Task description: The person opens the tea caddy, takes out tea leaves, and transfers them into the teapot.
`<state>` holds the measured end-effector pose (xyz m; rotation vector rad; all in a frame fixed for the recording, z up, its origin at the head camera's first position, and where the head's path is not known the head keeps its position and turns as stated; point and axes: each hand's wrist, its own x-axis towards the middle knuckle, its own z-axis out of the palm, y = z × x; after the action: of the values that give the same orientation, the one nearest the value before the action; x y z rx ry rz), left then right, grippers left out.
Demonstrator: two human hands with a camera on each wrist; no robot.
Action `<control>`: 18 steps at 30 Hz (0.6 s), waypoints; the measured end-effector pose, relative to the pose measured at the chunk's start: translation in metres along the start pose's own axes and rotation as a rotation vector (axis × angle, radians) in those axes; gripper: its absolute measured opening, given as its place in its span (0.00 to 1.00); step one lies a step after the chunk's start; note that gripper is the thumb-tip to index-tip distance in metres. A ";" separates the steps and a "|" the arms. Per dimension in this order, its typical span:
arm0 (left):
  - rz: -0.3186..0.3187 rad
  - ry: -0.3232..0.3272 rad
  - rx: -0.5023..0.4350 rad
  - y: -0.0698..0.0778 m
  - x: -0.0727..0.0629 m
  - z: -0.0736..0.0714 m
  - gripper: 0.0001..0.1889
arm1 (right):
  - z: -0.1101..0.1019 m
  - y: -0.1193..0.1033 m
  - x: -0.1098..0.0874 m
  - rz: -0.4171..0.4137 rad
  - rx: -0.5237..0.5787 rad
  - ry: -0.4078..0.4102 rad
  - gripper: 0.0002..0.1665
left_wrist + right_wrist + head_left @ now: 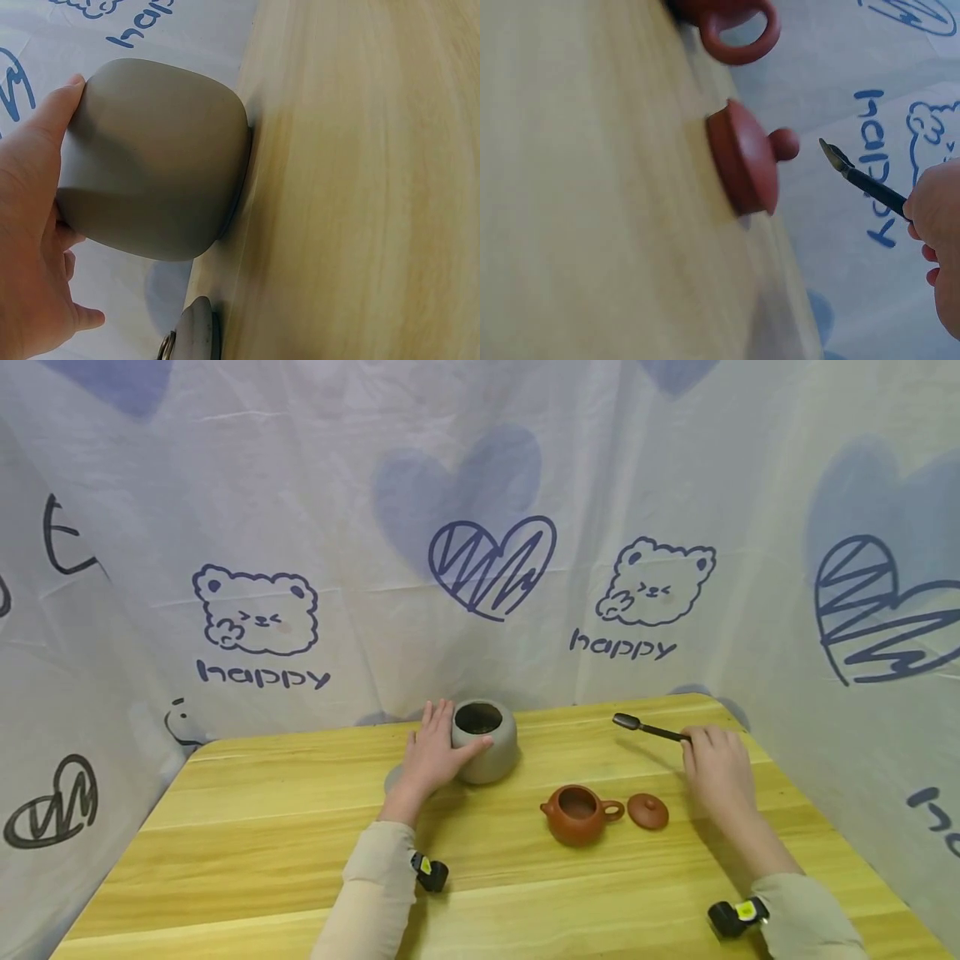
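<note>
At the near side of the table, we see two pale sleeves, each with a small black camera at the wrist. Beyond them stands the teapot, upright and uncovered, its spout towards our left. Just beside its handle lies the red lid, knob up. To the right, we find the right hand closed around the end of the scoop, holding it above the table with its bowl pointing left. Farther back, by the far edge, we see the left hand gripping the grey jar, thumb across the front near the rim, fingers spread along the left side. The jar stands upright, its mouth uncovered. Beside it, partly hidden by that hand, lies the grey lid. Behind everything, we see a printed cloth.
</note>
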<state>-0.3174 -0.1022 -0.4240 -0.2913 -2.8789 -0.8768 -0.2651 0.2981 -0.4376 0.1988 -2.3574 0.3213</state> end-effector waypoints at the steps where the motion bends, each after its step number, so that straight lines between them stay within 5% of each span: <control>1: -0.001 0.000 0.002 0.000 0.000 0.000 0.56 | -0.001 -0.001 0.001 -0.003 0.002 0.003 0.08; 18: -0.007 0.009 0.023 0.001 0.000 0.001 0.56 | -0.005 -0.043 0.037 -0.176 0.038 0.155 0.08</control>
<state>-0.3171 -0.1010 -0.4247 -0.2749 -2.8809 -0.8438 -0.2787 0.2569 -0.4011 0.3829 -2.1646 0.2852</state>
